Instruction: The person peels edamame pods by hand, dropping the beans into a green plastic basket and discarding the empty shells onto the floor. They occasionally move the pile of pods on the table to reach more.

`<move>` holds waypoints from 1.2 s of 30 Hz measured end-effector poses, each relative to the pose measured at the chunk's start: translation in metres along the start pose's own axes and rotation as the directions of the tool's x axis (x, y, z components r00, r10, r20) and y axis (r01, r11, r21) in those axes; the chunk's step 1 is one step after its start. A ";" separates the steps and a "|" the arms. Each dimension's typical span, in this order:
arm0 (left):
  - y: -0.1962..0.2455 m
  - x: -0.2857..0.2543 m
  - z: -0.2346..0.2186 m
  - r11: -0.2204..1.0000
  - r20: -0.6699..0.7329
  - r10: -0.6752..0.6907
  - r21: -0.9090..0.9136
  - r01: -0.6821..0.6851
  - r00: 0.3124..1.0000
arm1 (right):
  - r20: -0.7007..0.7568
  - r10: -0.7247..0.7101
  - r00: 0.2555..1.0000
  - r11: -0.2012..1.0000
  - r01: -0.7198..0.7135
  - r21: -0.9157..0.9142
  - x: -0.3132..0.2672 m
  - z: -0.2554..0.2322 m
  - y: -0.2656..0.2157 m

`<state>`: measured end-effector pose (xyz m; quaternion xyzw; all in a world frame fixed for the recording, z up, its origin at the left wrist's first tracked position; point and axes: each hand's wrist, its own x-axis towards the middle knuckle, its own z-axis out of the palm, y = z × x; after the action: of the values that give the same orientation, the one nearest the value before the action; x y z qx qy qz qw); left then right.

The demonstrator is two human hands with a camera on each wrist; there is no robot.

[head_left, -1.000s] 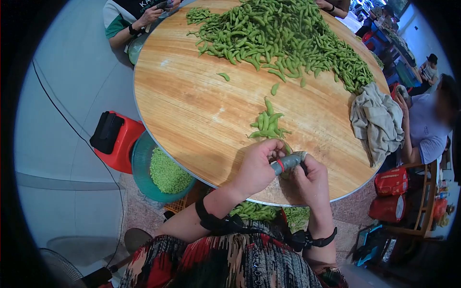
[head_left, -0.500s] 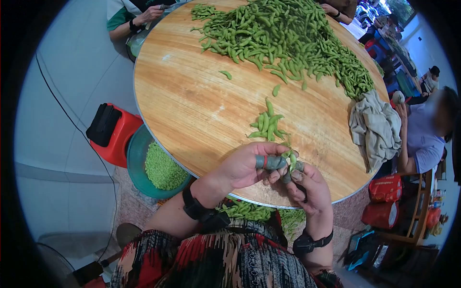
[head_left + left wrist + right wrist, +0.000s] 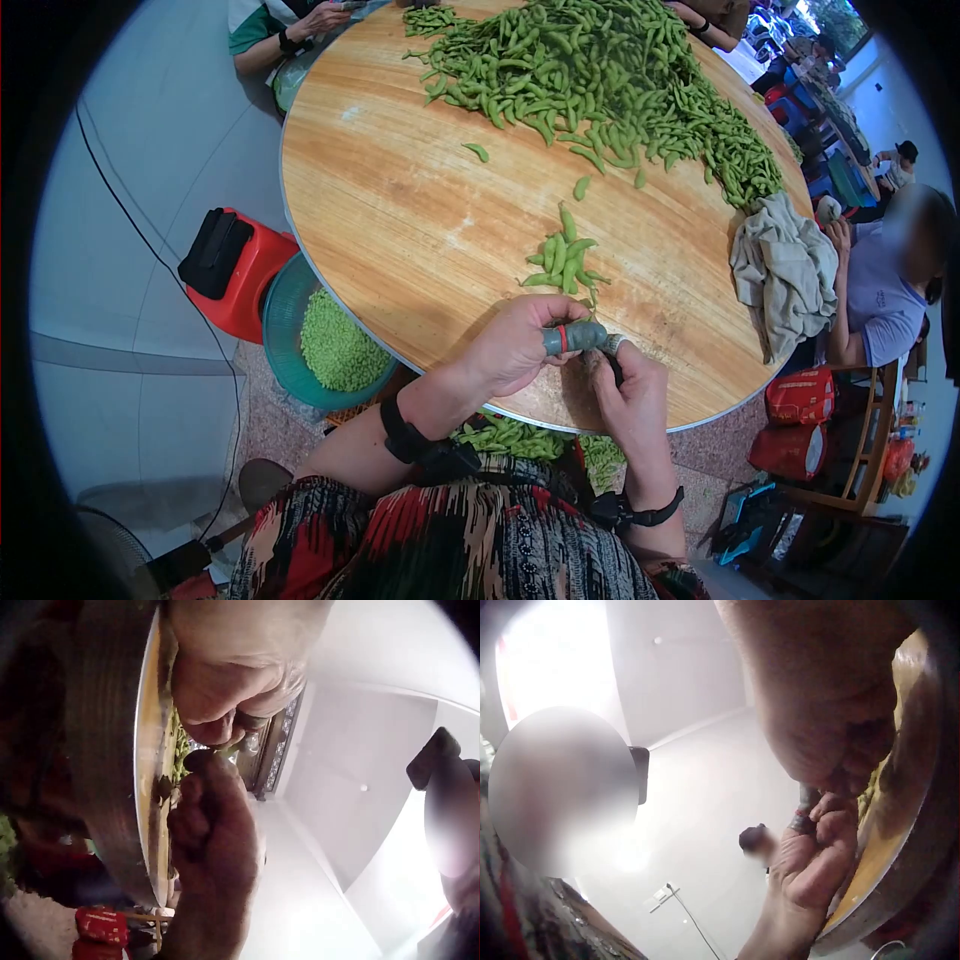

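Both hands meet over the near edge of the round wooden table [image 3: 400,250]. My left hand [image 3: 510,345], its thumb in a grey wrap with a red band, pinches an edamame pod that the fingers almost wholly cover. From the other side my right hand [image 3: 635,390], also with wrapped fingertips, grips at the same spot. In the left wrist view the fingertips of the left hand [image 3: 225,686] and the right hand [image 3: 214,825] come together. Just beyond them lies a small pile of edamame pods [image 3: 565,258].
A large heap of pods [image 3: 560,70] covers the table's far side. A crumpled grey cloth [image 3: 785,270] lies at the right edge, near a seated person [image 3: 880,290]. Below left stand a green basin [image 3: 280,345] of shelled beans [image 3: 340,345] and a red container [image 3: 255,285].
Half a second ago a split green pod showed between the fingertips; now the left thumb has rolled over it and hides it. The hands stay close together over the table edge.
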<state>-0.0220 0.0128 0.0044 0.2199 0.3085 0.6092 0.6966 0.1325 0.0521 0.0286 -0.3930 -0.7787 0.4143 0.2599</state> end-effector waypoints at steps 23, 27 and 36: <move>0.024 -0.012 0.002 0.987 0.242 -0.066 -0.124 0.099 0.968 | 0.321 0.053 0.946 0.740 -0.252 0.623 -0.001 -0.011 0.012; 0.036 -0.017 -0.011 0.987 0.150 -0.103 0.140 0.082 0.983 | 0.066 0.230 0.971 0.530 -0.182 0.828 0.001 -0.041 0.009; 0.004 -0.009 0.021 0.931 0.038 0.118 0.344 -0.123 0.992 | 0.047 -0.114 0.992 0.979 0.104 0.175 -0.002 -0.017 -0.009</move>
<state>-0.0110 0.0066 0.0239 0.3623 0.3909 0.5853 0.6110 0.1426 0.0547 0.0451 -0.3141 -0.7674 0.4760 0.2931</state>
